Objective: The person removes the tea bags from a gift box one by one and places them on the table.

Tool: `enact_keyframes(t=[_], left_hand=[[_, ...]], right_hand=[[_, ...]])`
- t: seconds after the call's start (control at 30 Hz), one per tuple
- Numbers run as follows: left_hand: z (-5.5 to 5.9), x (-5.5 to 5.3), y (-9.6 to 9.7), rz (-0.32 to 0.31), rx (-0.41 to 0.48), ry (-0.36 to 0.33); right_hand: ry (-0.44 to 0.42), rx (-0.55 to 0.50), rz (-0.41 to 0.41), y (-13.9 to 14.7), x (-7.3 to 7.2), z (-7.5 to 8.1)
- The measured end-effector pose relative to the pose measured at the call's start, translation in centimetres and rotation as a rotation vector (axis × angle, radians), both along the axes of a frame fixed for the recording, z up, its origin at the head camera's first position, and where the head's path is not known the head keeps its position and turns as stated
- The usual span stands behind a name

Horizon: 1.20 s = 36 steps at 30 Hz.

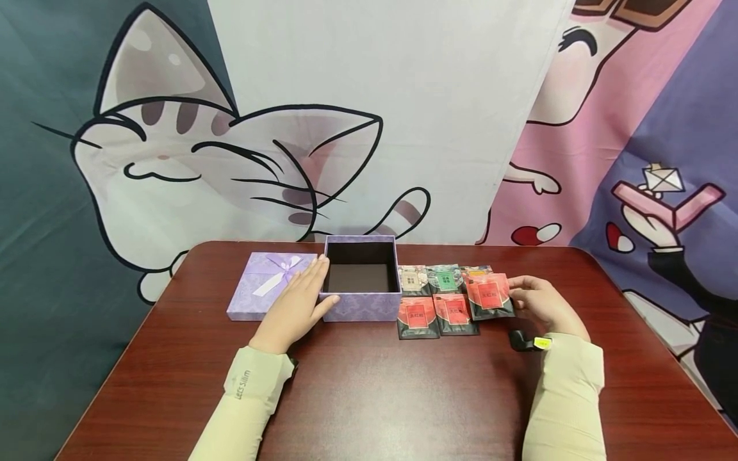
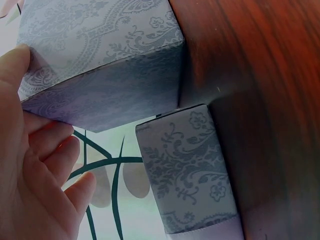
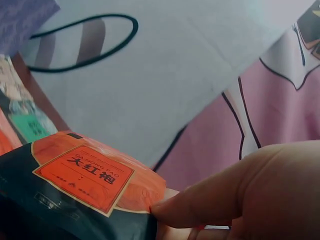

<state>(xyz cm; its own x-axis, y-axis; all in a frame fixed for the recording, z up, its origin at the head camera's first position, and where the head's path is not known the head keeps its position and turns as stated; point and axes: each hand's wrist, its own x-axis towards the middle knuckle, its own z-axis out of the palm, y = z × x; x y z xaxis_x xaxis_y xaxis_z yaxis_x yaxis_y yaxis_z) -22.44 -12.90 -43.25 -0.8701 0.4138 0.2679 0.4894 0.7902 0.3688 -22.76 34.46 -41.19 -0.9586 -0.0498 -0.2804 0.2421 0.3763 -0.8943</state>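
An uncovered purple patterned box (image 1: 362,307) with a dark interior stands near the back edge of the table. My left hand (image 1: 294,310) lies along its left side, fingers straight and thumb at the front corner; in the left wrist view the thumb touches the box wall (image 2: 110,45). My right hand (image 1: 546,306) pinches a red and black tea sachet (image 1: 489,298) by its right edge, tilted up over the others. The right wrist view shows thumb and finger on that sachet (image 3: 82,177). Two more red sachets (image 1: 418,317) lie in the front row.
Left of the box lies its purple lid (image 1: 245,301) with a ribbon bow. A beige sachet (image 1: 412,280), a green one (image 1: 446,279) and a partly covered orange one (image 1: 476,270) form the back row. Cartoon cloth (image 1: 461,96) hangs behind the brown table (image 1: 403,397).
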Motion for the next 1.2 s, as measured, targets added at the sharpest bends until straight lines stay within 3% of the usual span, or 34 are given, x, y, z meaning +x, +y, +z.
enact_keyframes(t=[0.53,0.87,1.2], left_hand=[[0.0,0.1,0.0,-0.002,-0.003,-0.001],[0.1,0.1,0.0,-0.004,-0.008,0.005],[0.4,0.2,0.0,0.001,-0.006,-0.005]], right_hand=[[-0.117,-0.067,0.012,1.0,0.3,-1.6],[-0.139,0.155,-0.023,1.1,0.2,-1.2],[-0.073,0.245,-0.062,0.9,0.1,-0.9]])
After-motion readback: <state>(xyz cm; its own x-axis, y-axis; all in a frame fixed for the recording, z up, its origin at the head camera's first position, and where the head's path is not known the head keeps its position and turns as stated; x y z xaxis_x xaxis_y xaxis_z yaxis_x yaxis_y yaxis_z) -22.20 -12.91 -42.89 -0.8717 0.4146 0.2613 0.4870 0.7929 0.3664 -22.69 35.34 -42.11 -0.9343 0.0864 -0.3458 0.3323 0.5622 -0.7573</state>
